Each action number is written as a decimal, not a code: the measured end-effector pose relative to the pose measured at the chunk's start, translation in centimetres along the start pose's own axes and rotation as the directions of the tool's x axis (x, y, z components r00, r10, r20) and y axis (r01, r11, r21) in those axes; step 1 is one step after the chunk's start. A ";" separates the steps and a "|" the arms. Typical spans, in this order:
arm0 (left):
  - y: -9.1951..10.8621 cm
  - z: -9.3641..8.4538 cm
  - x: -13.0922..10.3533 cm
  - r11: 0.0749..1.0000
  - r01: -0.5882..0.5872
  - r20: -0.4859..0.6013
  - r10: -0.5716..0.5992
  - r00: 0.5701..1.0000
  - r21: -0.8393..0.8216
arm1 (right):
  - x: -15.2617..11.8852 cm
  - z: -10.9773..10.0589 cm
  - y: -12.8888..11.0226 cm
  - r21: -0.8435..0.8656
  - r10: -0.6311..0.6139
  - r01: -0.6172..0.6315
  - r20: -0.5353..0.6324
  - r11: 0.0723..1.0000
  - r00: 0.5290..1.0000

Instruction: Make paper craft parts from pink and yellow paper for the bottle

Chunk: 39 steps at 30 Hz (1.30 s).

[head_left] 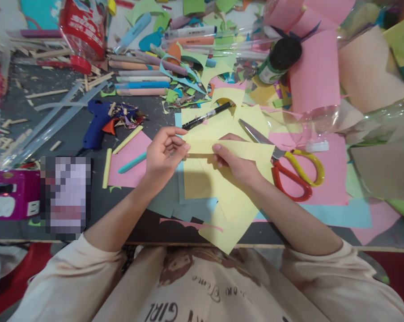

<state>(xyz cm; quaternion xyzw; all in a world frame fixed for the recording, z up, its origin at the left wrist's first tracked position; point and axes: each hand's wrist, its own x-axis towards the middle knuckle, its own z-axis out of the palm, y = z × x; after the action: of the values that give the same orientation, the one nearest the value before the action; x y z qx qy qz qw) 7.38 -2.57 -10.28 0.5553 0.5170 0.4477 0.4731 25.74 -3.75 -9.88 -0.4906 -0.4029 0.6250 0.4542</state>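
A narrow yellow paper strip (202, 147) stretches between both hands above a stack of yellow sheets (198, 179). My left hand (166, 154) pinches its left end between thumb and fingers. Nearer its middle, my right hand (233, 158) grips it with the thumb on top, and the strip's right end sticks out beyond. A black pen (206, 116) lies on the yellow paper beyond my left hand. Scissors with red and yellow handles (294, 172) rest partly open at the right, their blades pointing toward the pen.
A blue glue gun (99, 123), a pink sheet (131, 161) with rolled yellow sticks and a phone (67, 194) lie left. Markers (143, 85) and paper scraps cover the back. A black-capped bottle (278, 60) and pink-wrapped bottle (316, 76) are at the right.
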 end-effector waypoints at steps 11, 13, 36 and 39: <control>0.3 -0.1 -0.1 0.988 -0.129 0.016 0.128 0.992 0.081 | 0.2 -0.4 0.9 0.035 -0.017 0.017 -0.008 0.999 1.000; 0.4 -0.1 -0.1 0.988 -0.125 0.001 0.126 0.992 0.090 | 0.2 -0.4 0.9 0.033 -0.016 0.017 -0.014 0.999 1.000; 0.4 -0.2 -0.5 0.998 0.052 0.212 -0.042 0.976 -0.039 | 0.2 -0.3 0.6 0.041 -0.023 0.022 0.008 0.999 1.000; 0.7 -0.1 -0.6 0.996 0.080 0.185 -0.074 0.980 -0.025 | 0.1 -0.2 0.2 0.021 -0.006 0.005 0.011 1.000 1.000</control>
<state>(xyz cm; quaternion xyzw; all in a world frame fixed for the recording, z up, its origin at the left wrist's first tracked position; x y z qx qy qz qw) 7.37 -3.18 -9.62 0.5660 0.4850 0.3843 0.5448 25.87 -3.65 -10.11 -0.4812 -0.4004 0.6307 0.4586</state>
